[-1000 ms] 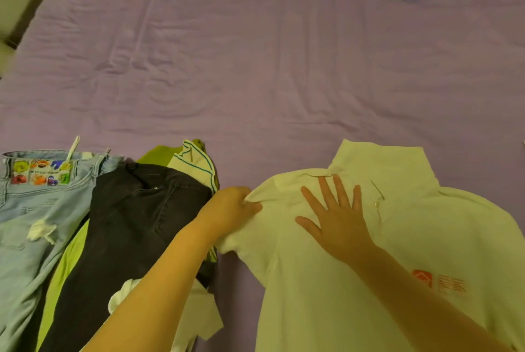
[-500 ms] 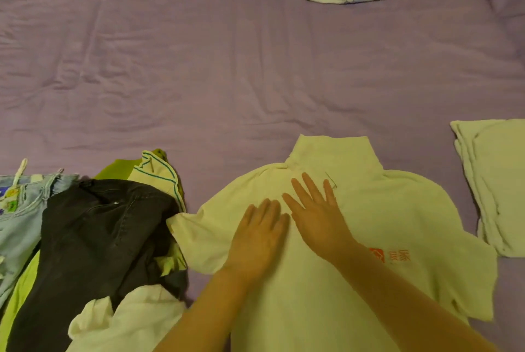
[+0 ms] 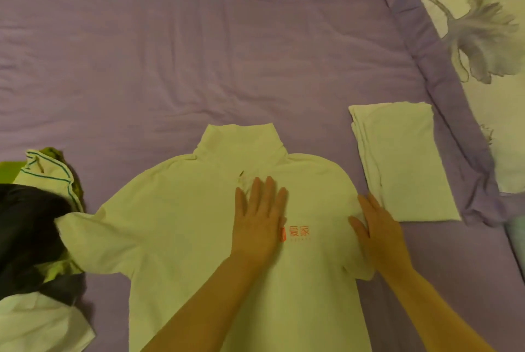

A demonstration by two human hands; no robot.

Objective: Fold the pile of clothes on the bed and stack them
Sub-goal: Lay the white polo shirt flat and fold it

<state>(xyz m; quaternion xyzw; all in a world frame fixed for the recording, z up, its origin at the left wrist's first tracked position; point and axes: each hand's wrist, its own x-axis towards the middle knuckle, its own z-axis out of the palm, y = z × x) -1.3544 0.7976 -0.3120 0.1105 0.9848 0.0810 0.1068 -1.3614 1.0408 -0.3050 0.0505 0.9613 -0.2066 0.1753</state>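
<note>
Pretty dim, warm yellowish indoor light here, so the white shirt (image 3: pixel 184 226) comes out greenish-cream and the purple sheet (image 3: pixel 142 62) looks muted. Shadows are soft, just faint ones under the forearms and in the sheet's wrinkles, with no glare anywhere. The whole picture's a bit soft and smeary, and the wide lens bends things at the edges.
</note>
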